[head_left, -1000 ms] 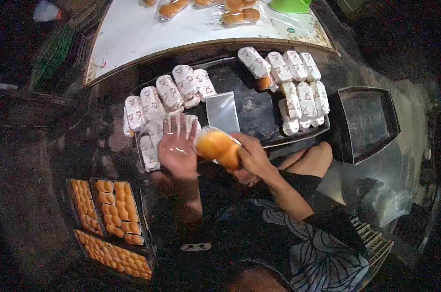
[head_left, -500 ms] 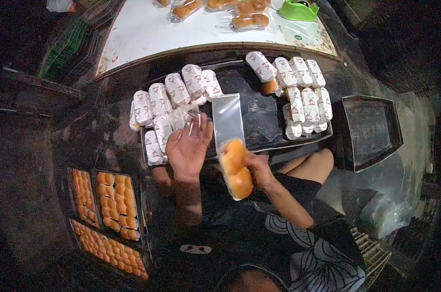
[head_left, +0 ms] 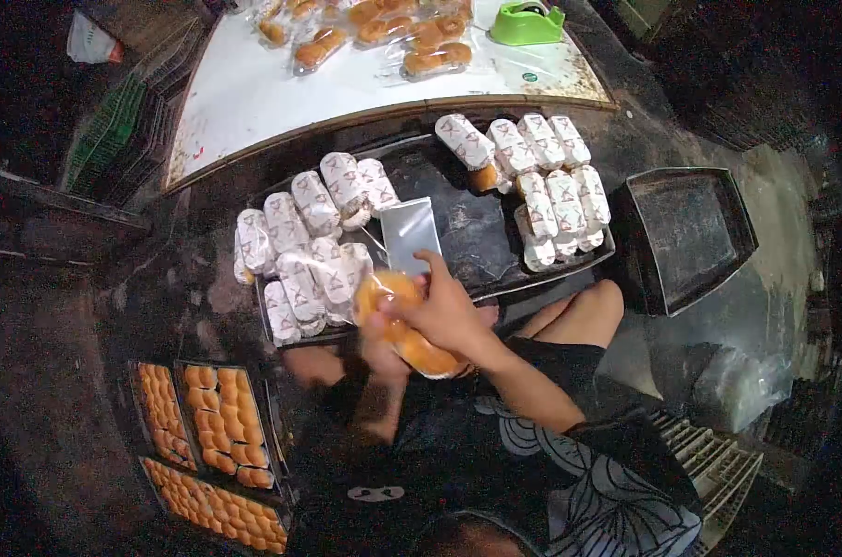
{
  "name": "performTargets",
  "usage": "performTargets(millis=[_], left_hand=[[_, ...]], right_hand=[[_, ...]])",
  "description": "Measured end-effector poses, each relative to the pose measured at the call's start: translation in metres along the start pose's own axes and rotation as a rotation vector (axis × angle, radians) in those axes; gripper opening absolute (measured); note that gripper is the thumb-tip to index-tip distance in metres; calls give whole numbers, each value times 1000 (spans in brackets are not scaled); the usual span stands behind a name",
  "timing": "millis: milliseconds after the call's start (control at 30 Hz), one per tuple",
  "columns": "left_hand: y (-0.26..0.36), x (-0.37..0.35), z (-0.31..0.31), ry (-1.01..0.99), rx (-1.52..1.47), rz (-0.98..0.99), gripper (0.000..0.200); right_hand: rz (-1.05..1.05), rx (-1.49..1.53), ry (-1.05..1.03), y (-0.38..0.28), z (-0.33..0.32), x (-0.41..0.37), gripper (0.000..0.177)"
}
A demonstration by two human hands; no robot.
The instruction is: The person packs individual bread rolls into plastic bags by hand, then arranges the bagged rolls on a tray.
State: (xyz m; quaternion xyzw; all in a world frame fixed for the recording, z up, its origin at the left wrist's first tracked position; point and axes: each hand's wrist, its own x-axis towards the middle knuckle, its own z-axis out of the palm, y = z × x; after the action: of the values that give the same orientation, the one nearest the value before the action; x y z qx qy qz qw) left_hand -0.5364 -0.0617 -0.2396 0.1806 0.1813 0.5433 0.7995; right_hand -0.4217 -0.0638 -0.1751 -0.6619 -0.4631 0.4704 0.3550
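Note:
A golden bread roll (head_left: 427, 356) with rounded lobes is held low in front of my body, tilted, its upper end inside a clear plastic bag (head_left: 353, 277). My right hand (head_left: 447, 314) grips the roll from above and the right, index finger pointing up. Below and to the left, my left hand (head_left: 382, 350), slightly blurred, closes on the bag at the roll's side. Just beyond the hands, a flat stack of clear bags (head_left: 410, 234) rests on the large black tray (head_left: 481, 223). Paper-wrapped rolls (head_left: 300, 274) lie on the tray's left side.
More wrapped rolls (head_left: 565, 200) sit at the tray's right. A white table (head_left: 254, 111) beyond bears bagged breads (head_left: 438, 59) and a green tape dispenser (head_left: 527, 23). Trays of unwrapped rolls (head_left: 221, 418) lie at lower left. A black tray (head_left: 690, 241) stands on the right.
My right hand has brought the roll left to my left hand. The bag, earlier at my open left hand, now surrounds the roll's upper end. The view has shifted slightly.

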Motion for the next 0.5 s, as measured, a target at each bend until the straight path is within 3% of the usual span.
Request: performTargets(millis=[33,67,133,167,267,300,367,433,500], left_hand=[[-14,-2,8,57,160,172,64],[-8,-1,-6,54,157,174,64],[14,7,-46,276,71,-115,60],[20,3,-27,255,-7,-46,60],[-18,-5,-34,402,154,44,50],[-36,-11,-26,444,115,-23,45],[-45,-17,-26,469,82,-83,40],[-50,-15,-52,202,604,-160,44],[-47,0,-72,-97,1766,257,40]], right_hand=[[79,38,-42,-2,-1,3,81],[76,34,-40,14,5,-1,81],[-382,38,1,57,24,-16,73],[-427,-104,-49,52,16,-32,67],[-396,-133,79,80,26,-11,65],[-273,-236,177,64,23,-3,52],[-317,-409,117,90,18,31,38],[-203,-467,46,58,-19,74,29],[-245,-292,425,-17,-49,95,23]])
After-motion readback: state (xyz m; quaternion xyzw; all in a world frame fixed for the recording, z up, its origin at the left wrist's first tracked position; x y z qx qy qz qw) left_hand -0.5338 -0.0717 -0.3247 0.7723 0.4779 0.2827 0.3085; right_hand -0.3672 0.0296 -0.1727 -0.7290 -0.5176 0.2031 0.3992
